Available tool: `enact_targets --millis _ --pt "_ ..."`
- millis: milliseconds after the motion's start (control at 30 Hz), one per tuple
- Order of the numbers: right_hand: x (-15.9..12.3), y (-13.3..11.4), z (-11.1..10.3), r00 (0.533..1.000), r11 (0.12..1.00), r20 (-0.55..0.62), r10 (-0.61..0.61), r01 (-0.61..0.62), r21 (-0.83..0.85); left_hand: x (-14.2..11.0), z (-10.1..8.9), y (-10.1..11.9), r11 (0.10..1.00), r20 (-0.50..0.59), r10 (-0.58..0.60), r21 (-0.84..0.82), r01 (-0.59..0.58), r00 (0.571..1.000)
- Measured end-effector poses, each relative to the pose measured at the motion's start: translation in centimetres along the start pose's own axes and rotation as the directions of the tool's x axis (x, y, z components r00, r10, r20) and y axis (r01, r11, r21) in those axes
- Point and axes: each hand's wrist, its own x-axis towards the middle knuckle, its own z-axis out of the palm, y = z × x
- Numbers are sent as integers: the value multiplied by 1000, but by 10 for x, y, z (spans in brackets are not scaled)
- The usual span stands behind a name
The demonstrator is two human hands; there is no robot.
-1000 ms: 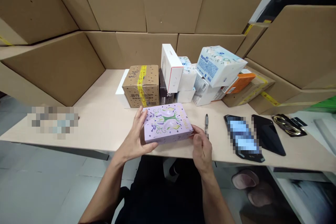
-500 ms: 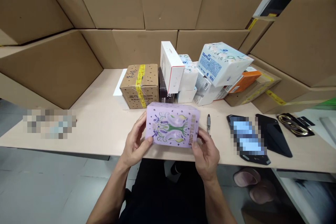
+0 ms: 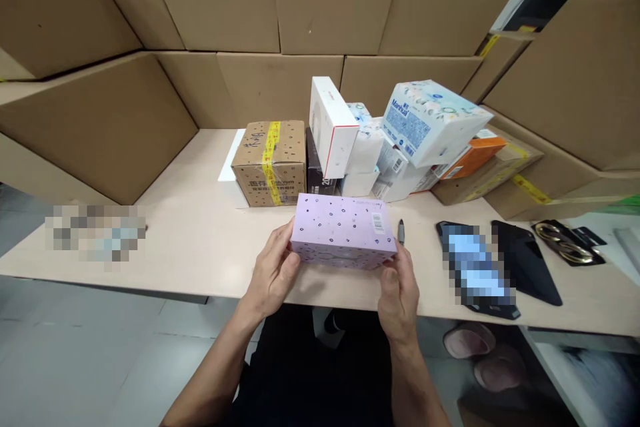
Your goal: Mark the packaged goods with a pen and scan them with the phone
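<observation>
A light purple tea box (image 3: 340, 227) is held between my two hands above the front part of the table. Its spotted narrow side, with a white barcode label, faces up; the decorated face points toward me and shows only at a steep slant. My left hand (image 3: 274, 270) grips the box's left end, thumb on the near side and fingers partly hidden behind it. My right hand (image 3: 400, 283) closes round the right end, its thumb near the lower corner. Just behind the right end lies a grey and black pen (image 3: 401, 231) on the table (image 3: 200, 233).
Behind the tea box stand a taped brown carton (image 3: 270, 163), a tilted white box (image 3: 334, 127), a Manhua tissue pack (image 3: 433, 121) and an orange box (image 3: 473, 157). To the right lie a phone-like device (image 3: 475, 270) and a dark tablet (image 3: 527, 261). Cardboard walls (image 3: 250, 90) enclose the back.
The tea box has been tipped so its decorated face turned down toward me and its barcode side came up. Both hands stay on its ends, slightly further right in view.
</observation>
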Motion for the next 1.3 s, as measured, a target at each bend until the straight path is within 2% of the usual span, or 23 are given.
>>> enact_targets --millis 133,233,333,433,533,667,833,967,1133,1300 --pt "0 3 -1 993 995 79 -83 79 53 0 -4 1 997 38 77 6 -77 996" --pt "-2 6 0 990 979 20 -138 133 154 -5 -5 -3 994 32 101 -56 -99 994" --pt "-4 7 3 986 966 -32 -161 165 198 -10 -4 -8 984 -51 89 -151 -96 995" --pt "-3 5 4 988 965 -18 -154 154 214 -12 -2 -11 967 -131 54 -242 -85 990" --pt "-2 1 2 990 971 -18 -139 140 192 -11 1 -10 956 -143 33 -283 -73 989" --pt "1 -3 2 993 981 -32 -111 115 156 -11 2 -12 961 -142 -3 -275 -37 990" --pt "4 -5 4 996 975 -18 -91 93 203 -12 1 -17 955 -115 -68 -294 32 991" --pt "4 -8 4 998 974 -14 -63 65 217 -7 0 -10 979 -149 -48 -205 16 988" --pt "2 -6 3 997 961 0 -78 75 266 -4 -1 -4 988 -184 66 -128 -91 981" --pt "-1 2 2 980 932 0 -201 192 308 -7 1 -12 934 -299 234 -197 -300 925"
